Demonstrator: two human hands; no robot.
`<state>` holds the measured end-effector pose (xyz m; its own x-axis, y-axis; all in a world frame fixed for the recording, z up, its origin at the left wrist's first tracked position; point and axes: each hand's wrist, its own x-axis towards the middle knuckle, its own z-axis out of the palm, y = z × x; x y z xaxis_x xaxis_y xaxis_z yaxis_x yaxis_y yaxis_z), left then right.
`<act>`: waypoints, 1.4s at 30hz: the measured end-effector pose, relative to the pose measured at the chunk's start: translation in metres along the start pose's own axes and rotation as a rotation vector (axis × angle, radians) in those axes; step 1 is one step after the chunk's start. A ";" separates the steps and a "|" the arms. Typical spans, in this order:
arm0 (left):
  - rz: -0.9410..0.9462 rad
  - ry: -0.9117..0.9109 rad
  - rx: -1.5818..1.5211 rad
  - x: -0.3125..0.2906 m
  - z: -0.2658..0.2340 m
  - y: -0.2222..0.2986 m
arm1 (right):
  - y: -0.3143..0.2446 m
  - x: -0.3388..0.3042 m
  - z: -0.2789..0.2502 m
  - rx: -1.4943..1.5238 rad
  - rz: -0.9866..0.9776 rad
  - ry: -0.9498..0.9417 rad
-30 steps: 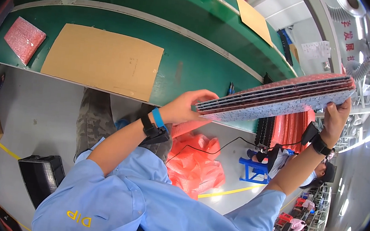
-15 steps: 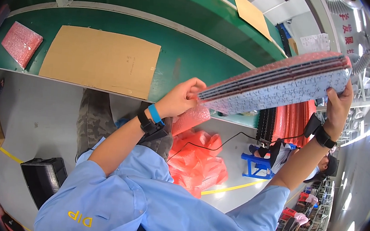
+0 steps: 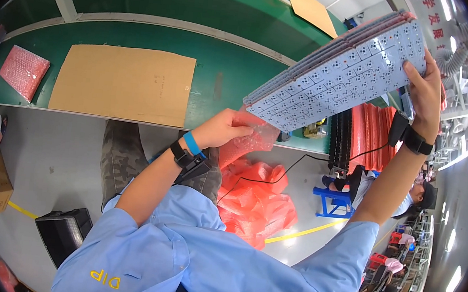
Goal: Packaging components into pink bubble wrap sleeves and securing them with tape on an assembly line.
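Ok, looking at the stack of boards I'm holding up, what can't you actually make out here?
- Head view: the top faces of the stack of boards are turned away; only the underside and one edge show, so no board count.
- Left hand: its fingertips are hidden behind the pink bubble wrap and the stack's corner.
- Right hand: its fingers wrap behind the stack's far end.
- The parts on the boards are too small to tell.

**One head camera, looking down over the shoulders**

Only one view is given, so no part of the scene is shared with another. The camera sits on the person's head and faces down and forward across both blue sleeves, which enter from the lower edge. The left hand (image 3: pixel 221 130) and right hand (image 3: pixel 425 89) are close to the lens. The green conveyor belt (image 3: pixel 143 28) curves across the far side, bent by the fisheye.
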<state>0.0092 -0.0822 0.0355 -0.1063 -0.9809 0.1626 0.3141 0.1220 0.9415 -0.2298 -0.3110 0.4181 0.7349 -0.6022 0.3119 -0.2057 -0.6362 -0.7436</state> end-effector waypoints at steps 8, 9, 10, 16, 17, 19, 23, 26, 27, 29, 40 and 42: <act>-0.163 -0.017 0.004 -0.007 0.014 0.011 | 0.016 0.015 0.000 -0.062 0.057 0.015; -0.183 0.000 -0.041 -0.010 0.015 0.012 | 0.019 0.016 0.002 -0.112 0.052 0.027; -0.203 0.016 -0.086 -0.013 0.014 0.012 | 0.022 0.016 0.004 -0.111 0.051 0.032; -0.242 0.089 -0.139 -0.025 0.010 0.016 | 0.037 0.023 0.004 -0.017 0.085 0.009; -0.259 0.105 -0.128 -0.026 0.009 0.020 | 0.040 0.025 0.002 0.013 0.099 -0.018; -0.279 0.123 -0.118 -0.028 0.007 0.023 | 0.046 0.028 0.000 0.018 0.107 -0.018; -0.308 0.114 -0.055 -0.033 0.002 0.023 | 0.055 0.030 -0.002 0.030 0.126 -0.032; -0.273 0.139 -0.075 -0.036 0.002 0.022 | 0.057 0.031 -0.001 0.046 0.136 -0.065; -0.273 0.140 -0.074 -0.037 0.003 0.021 | 0.059 0.033 0.000 0.046 0.143 -0.084; -0.233 0.199 -0.102 -0.040 0.006 0.020 | 0.062 0.036 0.004 0.047 0.158 -0.119; -0.259 0.240 -0.250 -0.074 0.043 0.004 | 0.022 0.014 0.077 -0.450 -0.205 0.123; -0.228 0.247 -0.292 -0.069 0.052 0.000 | 0.008 -0.013 0.108 -0.584 -0.262 0.253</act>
<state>-0.0321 -0.0067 0.0393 0.0137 -0.9889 -0.1478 0.5660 -0.1142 0.8165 -0.1708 -0.2565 0.3440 0.6488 -0.4418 0.6195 -0.4086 -0.8891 -0.2062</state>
